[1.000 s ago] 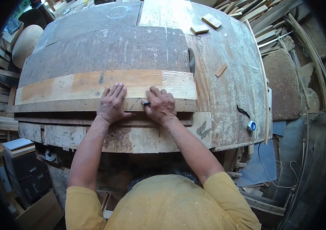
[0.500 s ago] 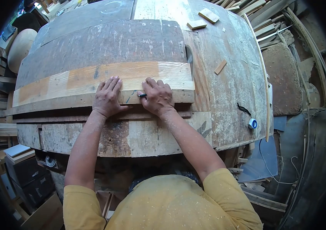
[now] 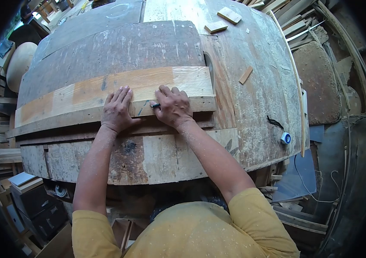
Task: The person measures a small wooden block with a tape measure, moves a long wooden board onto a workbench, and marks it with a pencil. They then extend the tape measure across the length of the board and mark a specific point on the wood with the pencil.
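Note:
A long pale wooden plank (image 3: pixel 148 78) lies across the workbench (image 3: pixel 166 161), with a narrower strip of wood (image 3: pixel 62 119) along its near edge. My left hand (image 3: pixel 117 111) rests on both pieces, its fingers stretched over the plank and its thumb out to the right. My right hand (image 3: pixel 173 106) is bent over the same edge further right. It holds a dark pen (image 3: pixel 155 105) between thumb and fingers. Blue marks show on the strip between my hands. Beneath the strip sits a darker board (image 3: pixel 75 134).
A tape measure (image 3: pixel 285 138) with a black strap lies at the bench's right. Two small wood blocks (image 3: pixel 229 15) sit at the far side, and a thin brown offcut (image 3: pixel 246 75) lies nearer. Scrap wood and a brown board (image 3: pixel 315 81) stand beyond the right edge.
The view has shifted slightly, so the bench appears a little turned. Both hands keep their places on the wood, and the pen stays in my right hand.

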Tool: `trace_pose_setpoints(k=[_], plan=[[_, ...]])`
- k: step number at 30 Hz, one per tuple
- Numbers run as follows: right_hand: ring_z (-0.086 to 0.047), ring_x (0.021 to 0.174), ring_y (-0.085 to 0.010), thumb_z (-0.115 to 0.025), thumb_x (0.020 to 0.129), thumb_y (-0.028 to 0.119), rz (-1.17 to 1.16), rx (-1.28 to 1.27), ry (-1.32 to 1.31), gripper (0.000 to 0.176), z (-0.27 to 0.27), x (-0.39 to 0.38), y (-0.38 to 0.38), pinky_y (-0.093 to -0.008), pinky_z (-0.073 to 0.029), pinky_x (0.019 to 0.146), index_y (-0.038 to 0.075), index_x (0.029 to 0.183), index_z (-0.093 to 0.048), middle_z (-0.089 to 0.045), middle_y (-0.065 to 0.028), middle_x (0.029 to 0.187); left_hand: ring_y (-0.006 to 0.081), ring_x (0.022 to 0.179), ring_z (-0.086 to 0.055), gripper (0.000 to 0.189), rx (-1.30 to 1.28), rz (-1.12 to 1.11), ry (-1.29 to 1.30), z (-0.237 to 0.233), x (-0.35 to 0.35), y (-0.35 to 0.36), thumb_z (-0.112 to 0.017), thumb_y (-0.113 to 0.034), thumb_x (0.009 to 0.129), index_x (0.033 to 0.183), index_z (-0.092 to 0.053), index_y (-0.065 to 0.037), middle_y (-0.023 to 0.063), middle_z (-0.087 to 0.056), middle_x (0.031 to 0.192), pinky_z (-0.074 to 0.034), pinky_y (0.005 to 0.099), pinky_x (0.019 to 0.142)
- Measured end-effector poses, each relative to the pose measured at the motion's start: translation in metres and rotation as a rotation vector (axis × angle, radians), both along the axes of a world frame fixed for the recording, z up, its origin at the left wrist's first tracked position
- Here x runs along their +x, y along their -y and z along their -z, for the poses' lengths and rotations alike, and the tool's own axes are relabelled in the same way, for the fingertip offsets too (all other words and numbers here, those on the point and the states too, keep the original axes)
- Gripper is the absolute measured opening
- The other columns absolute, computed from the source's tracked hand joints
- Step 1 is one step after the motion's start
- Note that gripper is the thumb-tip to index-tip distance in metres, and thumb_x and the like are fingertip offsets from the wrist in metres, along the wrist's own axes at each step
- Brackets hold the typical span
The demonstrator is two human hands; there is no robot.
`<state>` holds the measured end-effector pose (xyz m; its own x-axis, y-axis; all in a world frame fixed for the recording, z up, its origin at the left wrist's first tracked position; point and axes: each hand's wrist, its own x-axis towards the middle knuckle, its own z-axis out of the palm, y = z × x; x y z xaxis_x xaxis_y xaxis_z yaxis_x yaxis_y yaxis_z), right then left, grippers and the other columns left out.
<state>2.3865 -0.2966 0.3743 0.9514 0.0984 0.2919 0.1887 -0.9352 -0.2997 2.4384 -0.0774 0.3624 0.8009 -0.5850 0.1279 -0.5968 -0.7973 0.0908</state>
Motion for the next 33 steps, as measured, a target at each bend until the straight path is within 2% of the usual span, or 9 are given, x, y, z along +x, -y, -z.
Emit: trace_pose_setpoints(k=[7,10,11,14,15,19,21,25,33], plan=[[-0.061,0.091,-0.0242,-0.067,0.084,0.033,-0.002,0.010,0.013,0.025,0.003,0.013,0.002,-0.0407,-0.050,0.077,0.011,0.097,-0.063,-0.061,-0.0024,0.109,0.0256,0.140,-0.043,0.103,0.040,-0.012,-0.032,0.002,0.012,0.003,-0.083,-0.063,0.060,0.138,-0.051,-0.005,0.0133,-0.048,0.148,-0.033,0.0459,0.114],[-0.061,0.088,-0.0231,-0.068,0.084,0.033,-0.001,0.002,0.042,0.024,0.003,0.015,0.003,-0.0391,-0.049,0.075,0.010,0.091,-0.064,-0.060,-0.0039,0.103,0.0258,0.140,-0.042,0.101,-0.035,0.009,-0.099,-0.003,0.020,0.000,-0.081,-0.065,0.062,0.137,-0.052,-0.006,0.0134,-0.046,0.149,-0.032,0.0457,0.114],[-0.061,0.088,-0.0232,-0.068,0.084,0.033,0.003,0.000,0.028,0.025,0.002,0.015,0.004,-0.0391,-0.049,0.075,0.010,0.091,-0.064,-0.060,-0.0040,0.105,0.0273,0.141,-0.040,0.090,-0.027,0.028,-0.181,-0.007,0.026,-0.005,-0.075,-0.064,0.072,0.137,-0.051,-0.007,0.0149,-0.044,0.150,-0.030,0.0461,0.115],[-0.062,0.090,-0.0234,-0.067,0.085,0.034,-0.001,-0.012,0.013,0.025,0.005,0.016,0.001,-0.0391,-0.049,0.076,0.010,0.093,-0.065,-0.062,-0.0044,0.109,0.0289,0.141,-0.039,0.079,-0.272,-0.106,-0.192,0.022,0.066,-0.022,-0.069,-0.059,0.082,0.139,-0.051,-0.007,0.0160,-0.042,0.150,-0.027,0.0489,0.116],[-0.062,0.090,-0.0234,-0.067,0.085,0.034,-0.006,-0.018,0.022,0.026,0.006,0.017,0.001,-0.0391,-0.049,0.076,0.010,0.093,-0.065,-0.062,-0.0047,0.110,0.0297,0.141,-0.038,0.072,-0.232,-0.252,-0.107,0.019,0.073,-0.016,-0.063,-0.055,0.088,0.140,-0.050,-0.006,0.0162,-0.043,0.150,-0.025,0.0514,0.117],[-0.062,0.094,-0.0238,-0.065,0.086,0.032,-0.005,-0.039,0.031,0.025,0.008,0.018,0.008,-0.0393,-0.050,0.080,0.009,0.096,-0.067,-0.063,-0.0057,0.115,0.0294,0.142,-0.037,0.077,-0.035,-0.453,-0.270,-0.005,0.082,0.009,-0.059,-0.060,0.088,0.143,-0.047,-0.006,0.0147,-0.045,0.149,-0.021,0.0498,0.119],[-0.063,0.098,-0.0247,-0.065,0.086,0.032,-0.001,-0.033,-0.047,0.025,0.005,0.015,0.002,-0.0395,-0.050,0.084,0.009,0.097,-0.068,-0.063,-0.0061,0.116,0.0303,0.143,-0.036,0.079,-0.048,-0.457,-0.276,-0.008,0.076,0.008,-0.057,-0.061,0.089,0.144,-0.046,-0.005,0.0156,-0.044,0.150,-0.020,0.0493,0.119],[-0.062,0.096,-0.0247,-0.065,0.085,0.032,-0.017,0.001,0.163,0.023,0.014,0.007,0.000,-0.0403,-0.049,0.083,0.010,0.091,-0.067,-0.063,-0.0054,0.106,0.0300,0.142,-0.037,0.080,-0.075,-0.462,-0.205,-0.010,0.065,0.010,-0.056,-0.063,0.089,0.143,-0.047,-0.004,0.0161,-0.045,0.149,-0.020,0.0484,0.118],[-0.061,0.093,-0.0259,-0.066,0.086,0.032,-0.027,-0.009,0.028,0.025,-0.013,-0.091,-0.024,-0.0404,-0.048,0.080,0.009,0.097,-0.065,-0.061,-0.0052,0.105,0.0288,0.136,-0.043,0.078,-0.123,-0.453,-0.171,-0.031,-0.032,-0.017,-0.060,-0.062,0.086,0.138,-0.051,-0.005,0.0158,-0.051,0.140,-0.024,0.0473,0.116]])
